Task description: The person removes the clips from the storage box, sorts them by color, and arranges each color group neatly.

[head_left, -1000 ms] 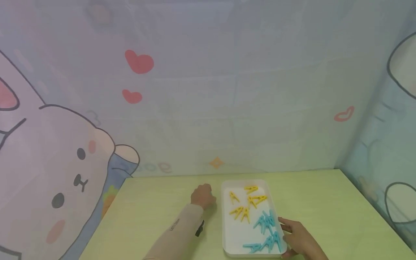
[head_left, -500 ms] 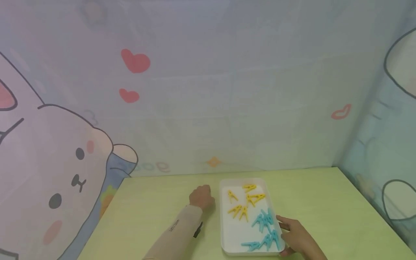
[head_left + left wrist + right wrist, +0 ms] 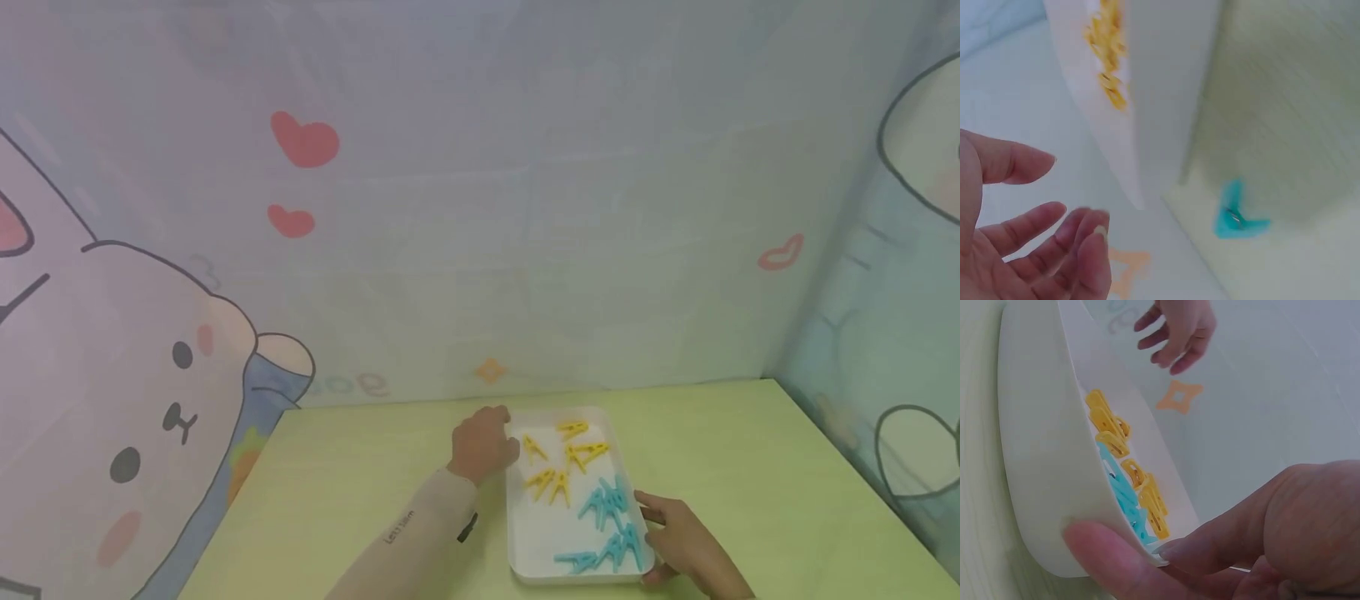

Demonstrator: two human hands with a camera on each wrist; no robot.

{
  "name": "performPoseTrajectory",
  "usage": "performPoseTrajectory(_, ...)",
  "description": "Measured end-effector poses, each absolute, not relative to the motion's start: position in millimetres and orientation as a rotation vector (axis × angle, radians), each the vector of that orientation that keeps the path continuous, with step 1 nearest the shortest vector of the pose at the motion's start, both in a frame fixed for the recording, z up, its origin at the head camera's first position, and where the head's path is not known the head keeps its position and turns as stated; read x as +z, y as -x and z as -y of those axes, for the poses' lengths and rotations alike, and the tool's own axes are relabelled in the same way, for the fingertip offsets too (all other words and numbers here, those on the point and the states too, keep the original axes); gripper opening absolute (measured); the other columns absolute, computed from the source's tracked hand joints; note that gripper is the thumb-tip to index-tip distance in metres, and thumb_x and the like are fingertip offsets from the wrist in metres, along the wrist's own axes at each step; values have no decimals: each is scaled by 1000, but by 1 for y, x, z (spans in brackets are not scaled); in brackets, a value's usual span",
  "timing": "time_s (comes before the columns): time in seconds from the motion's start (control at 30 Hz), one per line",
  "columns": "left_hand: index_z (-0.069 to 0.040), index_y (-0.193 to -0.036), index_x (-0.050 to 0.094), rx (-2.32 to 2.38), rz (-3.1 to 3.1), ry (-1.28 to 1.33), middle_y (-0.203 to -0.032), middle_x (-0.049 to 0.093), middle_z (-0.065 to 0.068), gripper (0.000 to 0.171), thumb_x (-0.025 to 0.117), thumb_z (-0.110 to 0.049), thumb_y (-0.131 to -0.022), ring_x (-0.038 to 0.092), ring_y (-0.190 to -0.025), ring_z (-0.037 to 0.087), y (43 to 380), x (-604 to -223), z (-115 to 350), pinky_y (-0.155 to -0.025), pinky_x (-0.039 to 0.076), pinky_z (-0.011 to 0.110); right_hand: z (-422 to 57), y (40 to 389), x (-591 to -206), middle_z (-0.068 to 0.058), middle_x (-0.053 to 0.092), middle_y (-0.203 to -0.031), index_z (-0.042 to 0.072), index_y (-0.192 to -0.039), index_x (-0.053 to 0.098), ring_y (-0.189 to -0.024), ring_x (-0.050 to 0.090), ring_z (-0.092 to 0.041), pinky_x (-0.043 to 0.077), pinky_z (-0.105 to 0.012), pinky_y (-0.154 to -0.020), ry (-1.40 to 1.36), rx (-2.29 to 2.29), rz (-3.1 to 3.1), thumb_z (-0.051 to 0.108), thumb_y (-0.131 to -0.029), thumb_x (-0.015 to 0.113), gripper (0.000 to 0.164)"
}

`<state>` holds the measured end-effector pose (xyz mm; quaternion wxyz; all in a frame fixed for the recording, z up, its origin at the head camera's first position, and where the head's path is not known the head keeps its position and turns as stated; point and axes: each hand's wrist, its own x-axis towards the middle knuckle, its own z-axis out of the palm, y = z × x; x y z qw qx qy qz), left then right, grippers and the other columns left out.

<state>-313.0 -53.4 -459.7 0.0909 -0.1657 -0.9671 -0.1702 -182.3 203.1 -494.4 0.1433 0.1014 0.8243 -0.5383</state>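
A white rectangular tray (image 3: 534,542) holds several yellow clothespins (image 3: 573,429) toward its far end and several teal clothespins (image 3: 632,546) along the near right. Thumb and fingers of my right hand (image 3: 684,537) pinch the tray's rim at the near right corner. My left hand (image 3: 482,442) hovers at the tray's far left corner, overlapping the rim in the head view. Its fingers are loosely bent and hold nothing in the left wrist view. One more teal clothespin (image 3: 1236,215) lies on the table outside the tray, hidden in the head view.
The light green table (image 3: 750,467) runs back to a pale printed backdrop (image 3: 600,250) with hearts and a large rabbit (image 3: 150,400) on the left. Another printed sheet (image 3: 877,333) hangs along the right side.
My left hand has moved right and away from me, up to the tray's far left corner, and its fingers have loosened. My right hand stays on the rim.
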Motion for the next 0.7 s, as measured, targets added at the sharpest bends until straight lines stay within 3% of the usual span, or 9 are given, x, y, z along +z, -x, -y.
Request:
performPoseTrajectory(0.13,-14,-110,61,-536,2914,749,-86,61,0,37,58,-22,-74,47,-56,11,299,-449,39,-44,39,30,-204,181,-495,-34,36,-130,-5,-138,28,-59,60,-26,51,-37,-49,-283,-1559,-2383,-12,-79,47,62)
performPoseTrajectory(0.43,-22,-107,63,-633,3015,1592,-92,59,-16,25,65,-22,-81,53,-77,-3,278,-456,16,-65,44,16,-205,178,-495,-34,38,-128,-8,-136,30,-66,60,-24,51,-37,-49,-232,-1580,-2409,-10,-81,46,57)
performPoseTrajectory(0.7,-30,-99,61,-398,3128,1707,-88,55,-18,27,73,-31,-74,50,-76,-3,259,-469,2,-66,42,16,-208,178,-496,-34,39,-128,-7,-136,31,-70,59,-23,51,-38,-49,-218,-1585,-2415,-11,-79,46,58)
